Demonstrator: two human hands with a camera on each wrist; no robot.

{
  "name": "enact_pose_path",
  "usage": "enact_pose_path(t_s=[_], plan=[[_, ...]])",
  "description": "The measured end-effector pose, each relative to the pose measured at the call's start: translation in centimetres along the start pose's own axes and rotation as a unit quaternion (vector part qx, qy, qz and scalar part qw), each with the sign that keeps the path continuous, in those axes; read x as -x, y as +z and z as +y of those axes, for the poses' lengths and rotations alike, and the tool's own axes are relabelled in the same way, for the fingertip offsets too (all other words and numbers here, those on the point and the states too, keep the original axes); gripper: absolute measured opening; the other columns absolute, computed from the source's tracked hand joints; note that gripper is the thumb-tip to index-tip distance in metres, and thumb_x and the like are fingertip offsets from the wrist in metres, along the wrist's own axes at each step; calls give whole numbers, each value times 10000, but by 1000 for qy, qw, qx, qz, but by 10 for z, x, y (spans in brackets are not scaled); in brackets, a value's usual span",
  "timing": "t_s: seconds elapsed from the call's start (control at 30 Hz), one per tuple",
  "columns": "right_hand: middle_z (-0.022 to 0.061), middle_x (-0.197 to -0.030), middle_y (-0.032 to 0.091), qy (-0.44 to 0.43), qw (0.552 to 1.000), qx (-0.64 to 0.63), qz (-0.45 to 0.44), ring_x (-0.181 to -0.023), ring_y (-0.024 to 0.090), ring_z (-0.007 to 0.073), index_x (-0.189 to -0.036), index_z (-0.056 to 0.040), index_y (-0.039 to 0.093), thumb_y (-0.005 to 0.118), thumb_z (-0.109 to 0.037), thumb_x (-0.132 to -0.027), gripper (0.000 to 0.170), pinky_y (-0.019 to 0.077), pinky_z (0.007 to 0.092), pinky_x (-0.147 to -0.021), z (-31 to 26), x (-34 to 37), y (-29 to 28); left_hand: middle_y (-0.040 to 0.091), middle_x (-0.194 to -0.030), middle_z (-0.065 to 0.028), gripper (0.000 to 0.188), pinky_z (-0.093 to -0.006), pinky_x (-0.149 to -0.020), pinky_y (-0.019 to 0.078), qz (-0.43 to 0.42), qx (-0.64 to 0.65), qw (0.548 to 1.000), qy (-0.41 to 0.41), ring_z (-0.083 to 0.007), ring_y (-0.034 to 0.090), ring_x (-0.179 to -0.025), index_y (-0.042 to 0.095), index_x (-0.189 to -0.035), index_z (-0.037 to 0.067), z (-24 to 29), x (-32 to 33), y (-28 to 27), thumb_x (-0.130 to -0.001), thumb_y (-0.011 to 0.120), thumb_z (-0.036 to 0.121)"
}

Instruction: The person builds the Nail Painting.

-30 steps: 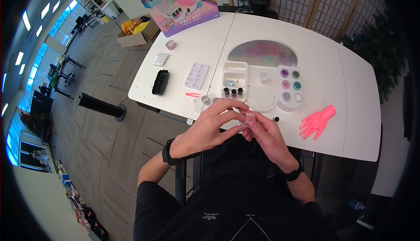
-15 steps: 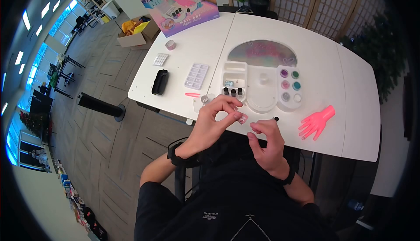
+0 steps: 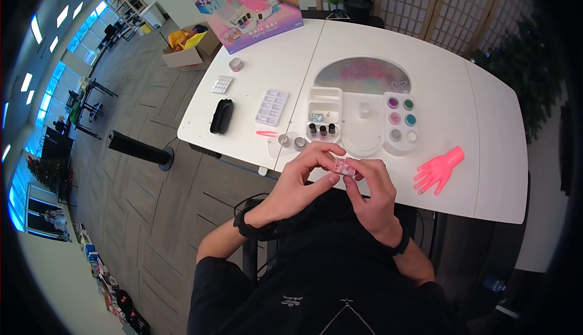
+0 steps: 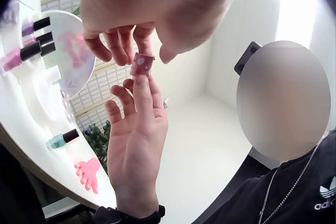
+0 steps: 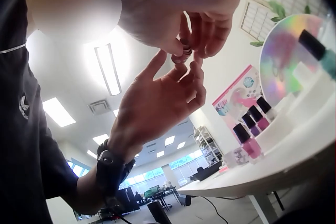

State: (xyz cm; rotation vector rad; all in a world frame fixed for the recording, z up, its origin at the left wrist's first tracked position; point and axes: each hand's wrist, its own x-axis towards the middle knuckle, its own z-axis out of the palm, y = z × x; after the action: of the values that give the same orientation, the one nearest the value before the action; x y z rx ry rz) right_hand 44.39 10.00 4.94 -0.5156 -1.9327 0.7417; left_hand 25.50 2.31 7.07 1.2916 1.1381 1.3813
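Note:
Above the table's front edge, both hands meet at a small pink patterned roll with white hearts and stars. My left hand holds the roll at its fingertips, the index finger reaching to its upper edge in the left wrist view. From the other side, the thumb and fingers of my right hand pinch the roll. In the right wrist view the fingers mostly cover the roll. Just beyond the hands are several nail polish bottles and small glitter pots.
A white nail station with a shiny mirror stands behind the hands. A pink model hand lies to the right. Leftward are a compartment tray, pink tweezers, a black case and another roll. The kit box stands behind.
Half a second ago my right hand was apart from the roll; now its fingers are back on it. The left hand has kept hold, and the roll has turned.

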Motion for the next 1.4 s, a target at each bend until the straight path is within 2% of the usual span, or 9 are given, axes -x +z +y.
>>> enact_pose_path(t_s=[0.43, 0.7, 0.8, 0.93, 1.03, 1.13, 1.23, 1.33, 1.4], plan=[[103, -1003, 709, 89, 987, -109, -73, -837, 713, 190, -1201, 10, 722, 761, -25, -979, 228, 563, 316, -741, -4, -4, -8, 627, -1366, -100, 115, -347, -1068, 483, 22, -22, 999, 42, -157, 620, -1121, 681, -963, 49, -2, -1, -1, -990, 792, 59], [86, -1015, 707, 209, 938, -254, -107, -867, 700, 155, -1201, 31, 686, 666, -149, -1087, 214, 564, 311, -800, 2, 6, -5, 679, -1374, -134, 120, -369, -1100, 497, 4, -16, 999, 44, -207, 636, -1264, 690, -954, 38, 1, 0, -3, -969, 808, 45], [56, -994, 691, 251, 909, -311, -117, -872, 680, 135, -1221, 33, 671, 623, -179, -1113, 242, 551, 300, -802, -2, 3, -9, 658, -1412, -139, 137, -388, -1119, 491, -19, -21, 998, 63, -224, 623, -1287, 704, -1025, 42, 1, -1, -5, -940, 808, 13], [22, -935, 657, 308, 868, -362, -147, -840, 630, 102, -1218, 14, 669, 560, -225, -1141, 273, 513, 270, -775, 1, 0, -18, 617, -1471, -135, 295, -411, -1137, 482, -72, -97, 989, 87, -251, 604, -1294, 722, -1151, 52, 11, -3, -12, -881, 799, -39], [17, -881, 629, 359, 825, -404, -164, -784, 582, 89, -1165, 1, 674, 513, -276, -1153, 320, 481, 261, -735, 1, -3, -21, 587, -1515, -137, 326, -441, -1162, 450, -91, -138, 984, 66, -275, 552, -1374, 740, -1160, 47, 19, -3, -16, -853, 785, -52], [17, -861, 613, 389, 776, -461, -185, -756, 562, 98, -1116, 3, 665, 498, -309, -1151, 356, 464, 273, -704, 3, -7, -22, 595, -1501, -118, 360, -416, -1143, 489, -90, -181, 974, 101, -271, 604, -1285, 737, -1201, 67, 21, -6, -17, -864, 806, -40], [22, -857, 603, 415, 736, -502, -185, -735, 543, 117, -1091, -4, 662, 498, -330, -1146, 369, 438, 279, -677, 4, -8, -22, 599, -1495, -107, 341, -416, -1134, 502, -82, -178, 976, 93, -264, 607, -1288, 746, -1193, 76, 20, -6, -17, -874, 816, -25], [26, -879, 605, 435, 707, -527, -183, -730, 532, 130, -1086, -10, 662, 511, -335, -1141, 363, 424, 283, -668, 4, -9, -23, 603, -1502, -125, 286, -425, -1096, 507, -78, -179, 978, 70, -279, 580, -1388, 768, -1136, 84, 23, -6, -16, -876, 832, -17], [27, -898, 610, 449, 694, -533, -182, -728, 527, 132, -1086, -13, 663, 513, -344, -1142, 368, 423, 281, -670, 4, -8, -23, 623, -1480, -123, 261, -419, -1079, 520, -75, -200, 973, 88, -279, 601, -1362, 782, -1113, 82, 26, -7, -16, -875, 846, -5]])
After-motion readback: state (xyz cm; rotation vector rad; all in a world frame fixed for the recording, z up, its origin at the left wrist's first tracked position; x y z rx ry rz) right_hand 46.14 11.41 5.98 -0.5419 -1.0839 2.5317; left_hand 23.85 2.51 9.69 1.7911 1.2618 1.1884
